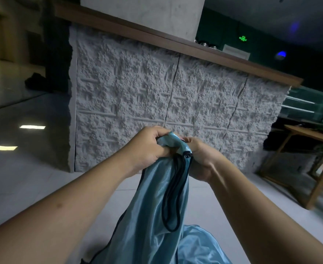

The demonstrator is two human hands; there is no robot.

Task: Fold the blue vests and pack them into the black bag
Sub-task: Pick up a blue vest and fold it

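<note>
Hands meet at chest height in front of a rough grey counter (157, 96): the left hand (147, 147) and the right hand (200, 157) sit close together, almost touching, each with fingers curled round the bunched top edge of a blue vest (157, 197). The vest hangs straight down from both grips, unfolded, with a black cord (173, 197) looping down its front from just below the fingers. More blue cloth (200, 244) lies crumpled below the hands, beside the hanging vest; whether it is a second vest or part of the same one cannot be told. No black bag shows anywhere in view, so packing seems not to have begun. Judging from this, the work is at an early stage: no fold is made yet, and both folding and bagging remain. A wooden table (309, 134) stands off to the right of the right hand.
</note>
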